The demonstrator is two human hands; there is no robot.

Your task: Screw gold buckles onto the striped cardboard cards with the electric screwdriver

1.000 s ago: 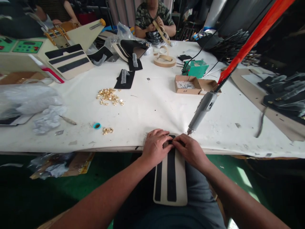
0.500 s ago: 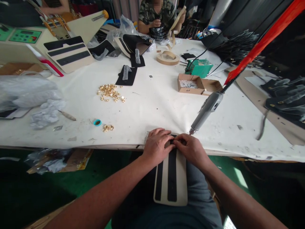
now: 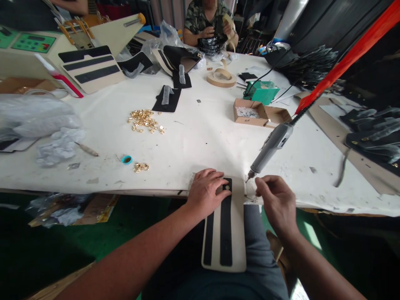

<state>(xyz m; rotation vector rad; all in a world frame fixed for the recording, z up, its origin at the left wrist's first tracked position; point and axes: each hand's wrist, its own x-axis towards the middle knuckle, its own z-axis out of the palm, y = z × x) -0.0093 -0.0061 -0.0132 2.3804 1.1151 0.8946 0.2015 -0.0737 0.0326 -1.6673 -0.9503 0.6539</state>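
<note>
A beige flat panel with black strips [image 3: 238, 233] lies over my lap, its far end resting at the table edge. My left hand [image 3: 208, 189] grips its far end, fingers curled over the top and thumb on a black strip. Between thumb and fingers, a small round brass-coloured fitting [image 3: 227, 187] shows on the strip. My right hand [image 3: 278, 200] is off to the right of the panel, thumb and fingers pinched together; whether something tiny is between them I cannot make out. Just left of and above it hangs a grey electric screwdriver [image 3: 271, 146], bit pointing down.
A red-wrapped cord [image 3: 346, 66] slants down to the screwdriver. Gold fittings [image 3: 143, 120] lie in a pile on the white table [image 3: 187, 150], near a blue ring-shaped item [image 3: 127, 160]. Cardboard boxes [image 3: 250, 118] and a tape roll [image 3: 222, 79] stand farther back. A co-worker [image 3: 208, 25] sits opposite.
My right hand has left the fitting on the panel and moved right, past the screwdriver tip. The brass-coloured fitting is now uncovered. My left hand stays on the panel.
</note>
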